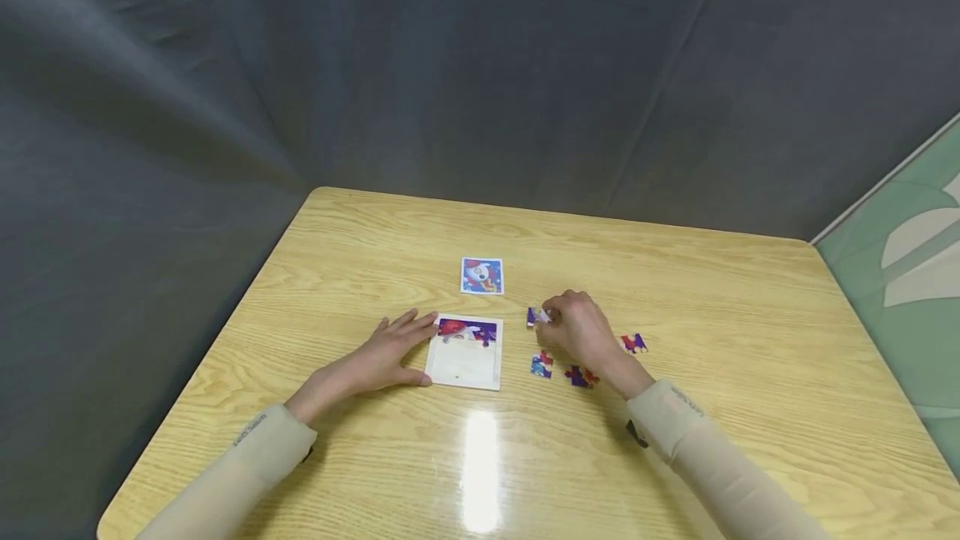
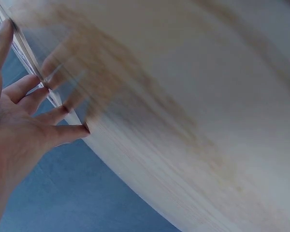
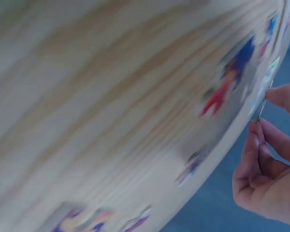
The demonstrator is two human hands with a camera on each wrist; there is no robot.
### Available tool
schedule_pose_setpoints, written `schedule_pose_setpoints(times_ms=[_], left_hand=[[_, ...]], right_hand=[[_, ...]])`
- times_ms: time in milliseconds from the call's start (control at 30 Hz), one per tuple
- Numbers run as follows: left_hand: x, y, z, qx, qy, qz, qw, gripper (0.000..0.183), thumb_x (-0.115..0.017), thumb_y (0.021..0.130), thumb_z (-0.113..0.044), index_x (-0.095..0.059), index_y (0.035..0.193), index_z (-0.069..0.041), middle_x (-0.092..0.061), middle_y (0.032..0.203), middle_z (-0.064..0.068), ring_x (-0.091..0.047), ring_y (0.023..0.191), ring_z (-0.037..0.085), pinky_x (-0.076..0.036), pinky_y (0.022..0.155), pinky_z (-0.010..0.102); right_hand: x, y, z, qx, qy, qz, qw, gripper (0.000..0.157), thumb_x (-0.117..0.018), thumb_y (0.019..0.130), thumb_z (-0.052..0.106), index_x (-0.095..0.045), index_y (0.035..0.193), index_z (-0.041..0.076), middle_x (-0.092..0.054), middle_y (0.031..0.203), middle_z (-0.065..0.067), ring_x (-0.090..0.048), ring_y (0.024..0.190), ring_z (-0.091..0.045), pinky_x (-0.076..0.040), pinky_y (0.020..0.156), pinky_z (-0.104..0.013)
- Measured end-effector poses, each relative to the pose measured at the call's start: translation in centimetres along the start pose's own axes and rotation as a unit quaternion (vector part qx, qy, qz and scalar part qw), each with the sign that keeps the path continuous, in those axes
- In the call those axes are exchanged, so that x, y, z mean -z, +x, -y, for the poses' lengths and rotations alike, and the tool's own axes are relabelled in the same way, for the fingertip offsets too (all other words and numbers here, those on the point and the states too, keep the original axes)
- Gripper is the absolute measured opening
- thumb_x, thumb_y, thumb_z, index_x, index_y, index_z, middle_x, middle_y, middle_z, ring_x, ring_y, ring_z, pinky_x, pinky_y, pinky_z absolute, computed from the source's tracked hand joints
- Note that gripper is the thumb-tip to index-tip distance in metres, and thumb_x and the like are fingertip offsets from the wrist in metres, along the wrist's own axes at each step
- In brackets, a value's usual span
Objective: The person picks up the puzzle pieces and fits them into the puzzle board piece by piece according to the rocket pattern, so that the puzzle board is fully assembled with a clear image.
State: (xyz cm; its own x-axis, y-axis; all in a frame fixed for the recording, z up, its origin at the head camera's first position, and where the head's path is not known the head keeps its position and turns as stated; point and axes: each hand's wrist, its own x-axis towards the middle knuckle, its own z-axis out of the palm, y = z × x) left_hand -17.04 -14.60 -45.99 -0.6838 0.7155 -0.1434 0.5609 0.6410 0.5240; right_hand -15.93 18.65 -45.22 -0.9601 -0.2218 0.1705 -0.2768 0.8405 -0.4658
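A: What is the right hand [image 1: 581, 330] doing?
B: Its grip is nearly closed, thumb and fingertips pinching a puzzle piece [image 1: 532, 317] just right of the tray [image 1: 498, 365]. I can't tell whether the piece is off the tabletop [image 1: 375, 257].
A: Any advice?
B: I'd pinch lightly near the edge, keep the printed side visible, and check it against the picture card [image 1: 482, 276] beyond the tray. The left hand [image 1: 386, 354], fingers spread and gripping nothing, usefully steadies the tray's left edge.
A: What's in the tray?
B: A row of fitted pieces [image 1: 465, 329] along its far side, white base below. At least three loose pieces [image 1: 542, 364] lie outside.
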Motion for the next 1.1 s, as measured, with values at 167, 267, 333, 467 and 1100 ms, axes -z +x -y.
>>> schedule_pose_setpoints(times_ms=[167, 267, 333, 467, 1100], left_hand=[[0.0, -0.1, -0.1, 0.000, 0.002, -0.002, 1.0000, 0.082, -0.072, 0.084, -0.042, -0.036, 0.148, -0.005, -0.022, 0.158, 0.010, -0.010, 0.145, 0.037, -0.005, 0.111, 0.067], [0.0, -0.1, -0.1, -0.001, 0.002, -0.004, 1.0000, 0.082, -0.072, 0.084, -0.041, -0.036, 0.148, -0.005, -0.023, 0.158, 0.010, -0.010, 0.145, 0.038, -0.005, 0.111, 0.068], [0.0, -0.1, -0.1, -0.001, 0.003, -0.006, 1.0000, 0.081, -0.072, 0.084, -0.041, -0.037, 0.148, -0.005, -0.023, 0.158, 0.010, -0.011, 0.145, 0.038, -0.006, 0.111, 0.067], [-0.1, -0.1, -0.1, 0.000, 0.005, -0.005, 1.0000, 0.081, -0.071, 0.084, -0.042, -0.036, 0.148, -0.005, -0.023, 0.158, 0.010, -0.011, 0.145, 0.038, -0.006, 0.111, 0.067], [-0.2, 0.1, 0.0, 0.002, 0.001, -0.003, 1.0000, 0.082, -0.071, 0.084, -0.043, -0.036, 0.148, -0.006, -0.021, 0.159, 0.009, -0.009, 0.146, 0.037, -0.005, 0.111, 0.066]], right_hand=[[-0.6, -0.3, 2.5, 0.044, -0.027, -0.042, 0.998, 0.027, -0.082, 0.074, 0.019, -0.074, 0.094, 0.003, -0.067, 0.082, -0.004, -0.058, 0.075, -0.021, -0.050, 0.056, -0.031], [-1.3, -0.4, 3.8, 0.077, -0.034, -0.054, 0.995, 0.026, -0.082, 0.074, 0.019, -0.074, 0.093, 0.004, -0.067, 0.080, -0.003, -0.056, 0.071, -0.019, -0.047, 0.053, -0.028], [-1.8, -0.4, 4.6, 0.095, -0.041, -0.056, 0.993, 0.024, -0.081, 0.074, 0.019, -0.074, 0.093, 0.005, -0.067, 0.079, -0.001, -0.055, 0.070, -0.017, -0.046, 0.051, -0.026], [-2.8, -0.5, 5.8, 0.116, -0.046, -0.051, 0.991, 0.024, -0.081, 0.074, 0.021, -0.075, 0.093, 0.008, -0.067, 0.080, 0.001, -0.053, 0.069, -0.014, -0.044, 0.051, -0.023], [-5.0, -0.8, 8.8, 0.079, -0.074, 0.011, 0.994, 0.029, -0.081, 0.076, 0.035, -0.071, 0.087, 0.010, -0.061, 0.080, 0.000, -0.054, 0.072, -0.016, -0.047, 0.057, -0.029]])
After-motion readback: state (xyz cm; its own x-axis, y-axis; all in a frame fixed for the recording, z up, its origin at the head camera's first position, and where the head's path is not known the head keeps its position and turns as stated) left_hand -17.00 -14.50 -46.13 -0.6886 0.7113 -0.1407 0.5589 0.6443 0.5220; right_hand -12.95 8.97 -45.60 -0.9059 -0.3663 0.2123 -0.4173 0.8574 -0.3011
